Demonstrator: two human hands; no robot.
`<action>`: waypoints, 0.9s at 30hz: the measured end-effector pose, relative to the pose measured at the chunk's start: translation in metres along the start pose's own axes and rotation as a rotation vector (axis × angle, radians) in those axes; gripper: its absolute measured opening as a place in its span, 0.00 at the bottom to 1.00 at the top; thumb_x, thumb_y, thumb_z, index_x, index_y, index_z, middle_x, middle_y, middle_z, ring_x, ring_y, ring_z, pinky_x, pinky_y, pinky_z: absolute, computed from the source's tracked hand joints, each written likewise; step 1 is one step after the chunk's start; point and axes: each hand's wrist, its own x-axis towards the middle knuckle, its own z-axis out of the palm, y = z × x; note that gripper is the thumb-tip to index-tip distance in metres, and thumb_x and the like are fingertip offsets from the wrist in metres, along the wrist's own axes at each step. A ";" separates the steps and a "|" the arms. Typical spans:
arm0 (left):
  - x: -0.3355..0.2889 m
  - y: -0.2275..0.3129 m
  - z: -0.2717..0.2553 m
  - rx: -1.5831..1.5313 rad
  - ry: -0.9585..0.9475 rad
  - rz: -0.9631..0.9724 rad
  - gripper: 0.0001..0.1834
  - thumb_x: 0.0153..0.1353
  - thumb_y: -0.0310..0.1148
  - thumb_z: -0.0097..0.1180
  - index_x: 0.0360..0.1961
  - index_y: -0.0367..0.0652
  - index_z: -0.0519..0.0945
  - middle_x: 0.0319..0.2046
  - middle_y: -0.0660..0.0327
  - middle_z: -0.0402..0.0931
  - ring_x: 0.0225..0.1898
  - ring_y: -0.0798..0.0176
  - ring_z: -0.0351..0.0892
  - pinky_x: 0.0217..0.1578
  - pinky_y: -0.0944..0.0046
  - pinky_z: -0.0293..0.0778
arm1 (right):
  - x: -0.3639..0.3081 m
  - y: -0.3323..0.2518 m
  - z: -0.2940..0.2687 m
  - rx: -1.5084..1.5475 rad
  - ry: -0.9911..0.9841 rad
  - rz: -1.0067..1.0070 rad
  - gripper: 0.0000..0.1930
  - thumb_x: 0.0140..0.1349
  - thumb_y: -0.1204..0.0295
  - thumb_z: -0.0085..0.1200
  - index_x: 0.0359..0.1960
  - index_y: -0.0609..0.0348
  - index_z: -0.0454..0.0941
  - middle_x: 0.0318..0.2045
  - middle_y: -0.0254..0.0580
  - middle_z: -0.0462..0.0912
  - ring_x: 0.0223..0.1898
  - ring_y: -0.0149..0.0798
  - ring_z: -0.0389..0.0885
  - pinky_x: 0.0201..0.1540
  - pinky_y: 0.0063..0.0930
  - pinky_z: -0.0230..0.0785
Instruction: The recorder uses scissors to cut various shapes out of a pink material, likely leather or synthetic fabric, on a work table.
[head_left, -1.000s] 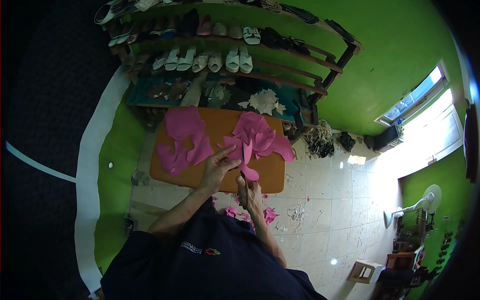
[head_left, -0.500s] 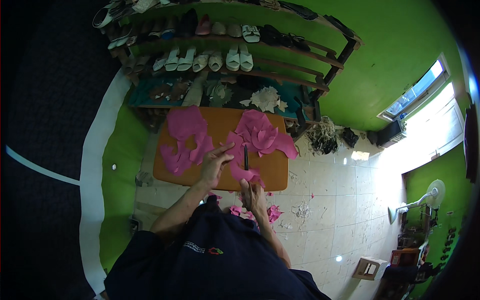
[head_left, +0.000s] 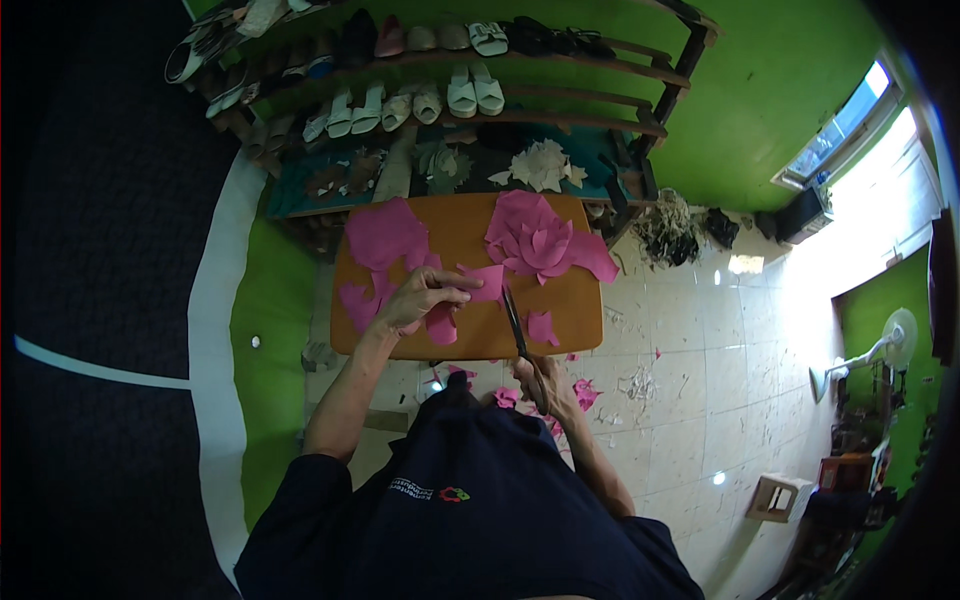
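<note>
My left hand is closed on a pink sheet piece, pinching it between thumb and fingers above the table. The material looks like thin leather, though I cannot be sure. Wrapped round the handles of dark scissors is my right hand, near the table's front edge. The blades point away from me, their tips beside the right edge of the held piece. A small pink offcut lies on the table right of the blades. Another pink scrap is below my left hand.
On the orange-brown table lie a large pink sheet at left and a pile of pink petal-shaped pieces at right. Behind stands a shoe rack. Pink scraps litter the tiled floor; a white fan stands far right.
The scissors have come away from the pink material and tilted, tips to the left. A small offcut now lies separate on the table. My left hand has raised its piece beside the blades.
</note>
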 end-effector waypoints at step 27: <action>0.006 -0.003 0.019 0.127 -0.065 -0.074 0.19 0.61 0.21 0.58 0.54 0.35 0.81 0.21 0.66 0.76 0.26 0.74 0.72 0.31 0.69 0.69 | -0.008 -0.036 -0.015 -0.138 0.054 0.047 0.39 0.55 0.36 0.59 0.24 0.72 0.78 0.14 0.48 0.73 0.20 0.43 0.73 0.30 0.44 0.64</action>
